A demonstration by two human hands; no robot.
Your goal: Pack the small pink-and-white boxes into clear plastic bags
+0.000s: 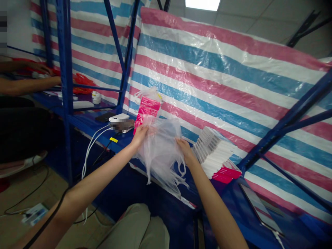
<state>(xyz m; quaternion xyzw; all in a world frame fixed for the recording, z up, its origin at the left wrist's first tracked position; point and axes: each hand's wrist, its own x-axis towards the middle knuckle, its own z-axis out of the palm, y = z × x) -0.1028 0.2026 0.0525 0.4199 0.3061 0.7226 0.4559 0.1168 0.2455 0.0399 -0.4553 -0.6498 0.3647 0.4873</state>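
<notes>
- Well left of our left hand, past the post (64, 86), we've got a co-worker's arm (31, 84); nearer in sits a white power bank (119, 118).
- Our left hand (140, 135) is pinching the bag's left edge, with a pink pack (148, 108) just behind it, so that hand's the nearer one.
- The translucent bag (163, 145) is spread between our hands, its length drooping towards our knees (135, 224). Might be more than one layer, hard to tell. It hangs over the bench's (81, 121) front edge, with room below our hands.
- Our right hand (184, 149) grips the bag's right edge; a white-edged stack (215, 152) crowds it just rightward, with a phone (260, 209) farther right.
</notes>
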